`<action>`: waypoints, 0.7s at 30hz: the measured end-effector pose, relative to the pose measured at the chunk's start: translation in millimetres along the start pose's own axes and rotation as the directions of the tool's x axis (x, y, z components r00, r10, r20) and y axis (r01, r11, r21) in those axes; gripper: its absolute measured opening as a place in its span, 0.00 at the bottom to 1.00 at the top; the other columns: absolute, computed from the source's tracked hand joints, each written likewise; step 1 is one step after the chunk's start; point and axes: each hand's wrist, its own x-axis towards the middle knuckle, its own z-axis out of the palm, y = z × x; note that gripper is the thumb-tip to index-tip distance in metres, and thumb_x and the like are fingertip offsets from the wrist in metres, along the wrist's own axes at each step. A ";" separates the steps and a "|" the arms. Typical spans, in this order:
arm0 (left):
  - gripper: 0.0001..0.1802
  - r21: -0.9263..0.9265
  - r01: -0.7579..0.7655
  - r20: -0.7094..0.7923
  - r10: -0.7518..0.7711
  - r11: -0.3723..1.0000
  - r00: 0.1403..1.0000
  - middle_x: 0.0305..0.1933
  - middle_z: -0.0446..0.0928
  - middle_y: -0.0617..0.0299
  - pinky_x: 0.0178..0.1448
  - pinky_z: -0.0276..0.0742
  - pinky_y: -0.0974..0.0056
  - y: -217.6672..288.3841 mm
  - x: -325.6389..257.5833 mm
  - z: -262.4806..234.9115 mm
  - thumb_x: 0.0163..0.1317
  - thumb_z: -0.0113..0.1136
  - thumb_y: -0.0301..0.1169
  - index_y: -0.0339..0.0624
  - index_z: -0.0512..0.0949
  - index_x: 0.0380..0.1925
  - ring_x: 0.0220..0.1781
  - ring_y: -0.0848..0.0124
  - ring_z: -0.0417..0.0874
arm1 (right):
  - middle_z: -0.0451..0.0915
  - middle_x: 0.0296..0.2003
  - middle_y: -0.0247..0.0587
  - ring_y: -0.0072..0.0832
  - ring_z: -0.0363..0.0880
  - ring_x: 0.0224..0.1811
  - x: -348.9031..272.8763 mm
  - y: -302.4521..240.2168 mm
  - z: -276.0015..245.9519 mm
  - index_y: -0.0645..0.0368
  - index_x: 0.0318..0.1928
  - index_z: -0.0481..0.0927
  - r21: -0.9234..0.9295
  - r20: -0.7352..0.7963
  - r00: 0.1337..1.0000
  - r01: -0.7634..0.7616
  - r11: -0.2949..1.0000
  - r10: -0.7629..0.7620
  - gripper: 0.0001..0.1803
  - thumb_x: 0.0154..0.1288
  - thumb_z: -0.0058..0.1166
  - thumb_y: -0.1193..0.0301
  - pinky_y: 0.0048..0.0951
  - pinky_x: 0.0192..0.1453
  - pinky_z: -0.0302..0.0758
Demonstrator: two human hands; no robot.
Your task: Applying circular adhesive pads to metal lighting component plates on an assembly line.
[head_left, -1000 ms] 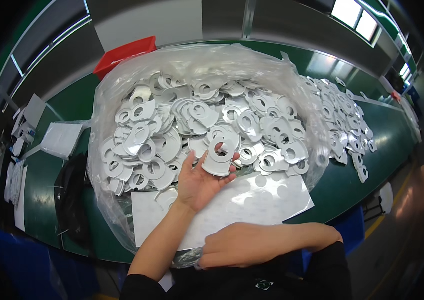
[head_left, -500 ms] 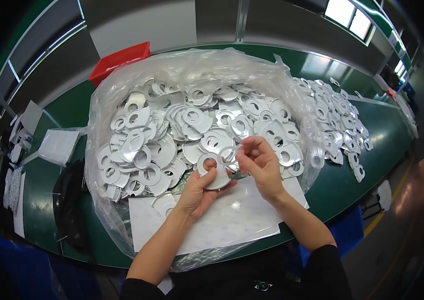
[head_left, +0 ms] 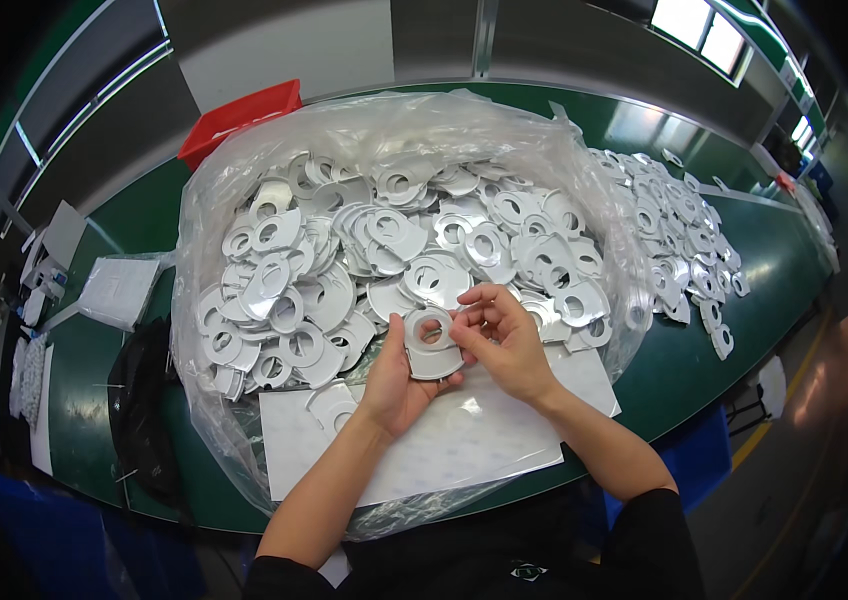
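Note:
My left hand (head_left: 392,385) grips a flat silver-white plate (head_left: 434,363) with a large round hole, holding it above the white sheet. A thin pale ring (head_left: 415,326) lies around the plate's hole. At the ring's right edge, the thumb and fingers of my right hand (head_left: 506,345) are closed in a pinch, touching the ring and plate; the fingertips' exact hold is partly hidden. Many similar plates (head_left: 394,232) lie heaped just beyond my hands inside a clear plastic bag (head_left: 206,215). One more plate (head_left: 332,408) rests on the white sheet (head_left: 444,450), left of my left wrist.
A second heap of plates (head_left: 684,240) spreads over the green table (head_left: 774,265) at the right. Behind the bag stands a red bin (head_left: 234,122). To the left are a plastic-wrapped package (head_left: 118,292) and a black bag (head_left: 139,420). A blue container (head_left: 689,460) is below the table's right edge.
My right hand has moved left and slightly down, bringing the thin ring from beside the plate onto its hole. The left hand has turned the plate more upright and moved it slightly right.

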 end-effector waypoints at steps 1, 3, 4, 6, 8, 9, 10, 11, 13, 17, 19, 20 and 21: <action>0.33 0.000 0.001 0.000 -0.001 1.000 1.000 0.53 0.73 0.57 0.44 0.76 0.61 -0.2 0.3 0.0 0.71 0.20 0.58 0.44 0.66 0.53 0.51 0.62 0.77 | 0.77 0.34 0.36 0.13 0.74 0.29 -0.3 -0.2 1.0 0.61 0.50 0.68 0.004 -0.014 1.000 -0.026 1.000 0.026 0.18 0.62 0.57 0.75 0.14 0.31 0.73; 0.33 0.022 0.009 0.006 -0.009 1.000 1.000 0.51 0.74 0.56 0.43 0.76 0.61 -0.3 0.5 0.0 0.71 0.20 0.57 0.44 0.67 0.53 0.47 0.61 0.79 | 0.77 0.34 0.36 0.13 0.73 0.28 -0.4 0.2 1.2 0.61 0.50 0.68 0.009 -0.029 0.998 -0.053 0.999 0.053 0.18 0.61 0.58 0.75 0.13 0.30 0.72; 0.33 0.022 0.009 0.006 -0.009 1.000 1.000 0.51 0.74 0.56 0.43 0.76 0.61 -0.3 0.4 0.0 0.71 0.20 0.57 0.44 0.67 0.53 0.47 0.61 0.79 | 0.77 0.34 0.36 0.13 0.73 0.27 0.0 1.2 0.6 0.61 0.50 0.68 0.015 -0.025 0.998 -0.053 0.998 0.053 0.18 0.61 0.58 0.75 0.13 0.29 0.72; 0.34 0.013 0.009 0.003 -0.010 1.000 1.000 0.51 0.74 0.56 0.42 0.76 0.62 -0.3 0.2 -0.3 0.71 0.20 0.57 0.43 0.68 0.53 0.46 0.61 0.79 | 0.77 0.34 0.36 0.12 0.73 0.27 0.4 2.0 0.2 0.61 0.50 0.68 0.022 -0.022 0.998 -0.054 0.998 0.055 0.18 0.61 0.58 0.75 0.13 0.28 0.72; 0.34 0.021 0.012 0.000 -0.012 1.000 1.000 0.50 0.74 0.56 0.42 0.75 0.62 0.9 -0.4 1.3 0.71 0.20 0.57 0.43 0.68 0.53 0.46 0.61 0.79 | 0.77 0.34 0.35 0.12 0.73 0.25 0.5 2.5 0.2 0.61 0.49 0.68 0.035 -0.012 0.999 -0.041 0.999 0.042 0.17 0.61 0.58 0.75 0.13 0.28 0.72; 0.35 0.030 0.014 -0.002 -0.014 0.999 1.000 0.50 0.75 0.56 0.41 0.75 0.62 1.5 -0.7 2.3 0.71 0.20 0.57 0.42 0.68 0.53 0.46 0.61 0.79 | 0.77 0.34 0.35 0.12 0.73 0.25 0.6 3.1 0.0 0.61 0.49 0.68 0.035 -0.012 0.999 -0.042 0.999 0.043 0.17 0.61 0.58 0.75 0.13 0.28 0.72; 0.35 0.029 0.014 -0.003 -0.014 0.999 1.000 0.50 0.75 0.56 0.41 0.75 0.62 1.5 -0.8 2.7 0.71 0.20 0.57 0.42 0.68 0.53 0.46 0.61 0.79 | 0.76 0.33 0.35 0.12 0.73 0.26 0.8 4.0 -0.3 0.61 0.48 0.68 0.036 -0.011 0.999 -0.037 0.999 0.037 0.17 0.61 0.58 0.76 0.13 0.28 0.72; 0.35 0.033 0.015 -0.006 -0.015 0.999 1.000 0.50 0.75 0.56 0.41 0.75 0.62 1.4 -0.9 3.2 0.71 0.20 0.57 0.42 0.67 0.53 0.46 0.61 0.79 | 0.76 0.33 0.34 0.12 0.73 0.26 0.8 4.4 -0.5 0.61 0.47 0.69 0.037 -0.009 0.999 -0.031 0.999 0.032 0.16 0.61 0.58 0.76 0.13 0.28 0.72; 0.35 0.037 0.015 -0.011 -0.015 0.999 1.000 0.49 0.75 0.56 0.41 0.75 0.62 1.6 -1.1 3.8 0.71 0.20 0.57 0.41 0.67 0.53 0.46 0.61 0.79 | 0.76 0.33 0.34 0.12 0.73 0.26 1.0 3.9 0.2 0.61 0.47 0.69 0.035 -0.012 1.000 -0.028 0.999 0.029 0.16 0.61 0.58 0.76 0.13 0.27 0.72; 0.35 0.042 0.014 -0.018 -0.013 0.999 1.000 0.49 0.75 0.56 0.41 0.75 0.62 1.2 -1.0 3.9 0.71 0.20 0.57 0.42 0.68 0.53 0.45 0.62 0.79 | 0.76 0.32 0.33 0.12 0.72 0.25 1.1 4.0 0.5 0.61 0.45 0.70 0.032 -0.010 1.000 -0.016 0.999 0.016 0.14 0.61 0.58 0.76 0.13 0.27 0.71; 0.35 0.044 0.010 -0.014 -0.009 0.999 1.000 0.48 0.75 0.56 0.41 0.75 0.62 1.0 -0.7 3.0 0.71 0.20 0.57 0.42 0.68 0.53 0.45 0.62 0.79 | 0.76 0.32 0.33 0.12 0.72 0.24 1.2 4.0 0.4 0.61 0.44 0.70 0.027 -0.009 1.000 -0.017 0.999 0.017 0.14 0.61 0.58 0.76 0.13 0.26 0.71; 0.35 0.043 0.011 -0.013 -0.011 0.999 1.000 0.48 0.75 0.57 0.41 0.75 0.63 0.8 -0.6 2.5 0.71 0.20 0.57 0.42 0.68 0.52 0.45 0.62 0.79 | 0.76 0.31 0.33 0.12 0.72 0.24 1.3 4.0 0.4 0.60 0.44 0.70 0.022 -0.007 1.000 -0.018 1.000 0.019 0.13 0.61 0.58 0.76 0.13 0.26 0.70; 0.34 0.041 0.013 -0.012 -0.013 0.999 1.000 0.48 0.75 0.57 0.41 0.75 0.63 0.6 -0.4 2.2 0.71 0.20 0.57 0.42 0.68 0.52 0.45 0.62 0.79 | 0.76 0.31 0.33 0.12 0.72 0.24 1.3 4.0 0.1 0.60 0.44 0.70 0.022 -0.007 1.000 -0.019 1.000 0.019 0.13 0.61 0.58 0.76 0.13 0.26 0.70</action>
